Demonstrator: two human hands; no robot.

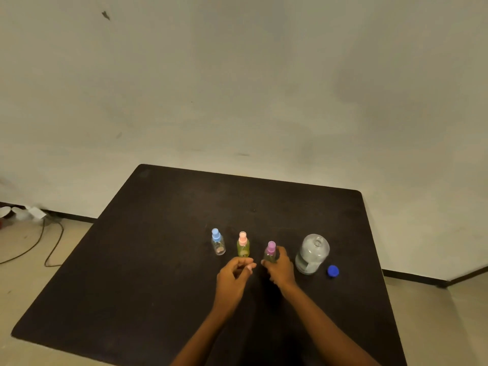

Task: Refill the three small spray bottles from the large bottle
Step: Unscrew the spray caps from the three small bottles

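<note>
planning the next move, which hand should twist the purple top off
Probably the left hand: it sits close beside the purple-topped bottle, whose body the right hand grips and steadies.

Dim, yellowish indoor lighting, evenly spread. Faint mottled shadows on the wall (343,88). Black table (158,260) nearly featureless, surface detail lost in darkness. Pale sheen on the large bottle (313,253). Slight softness overall; blurred clutter (15,212) at far left. Wide-angle bowing towards frame borders.
</note>
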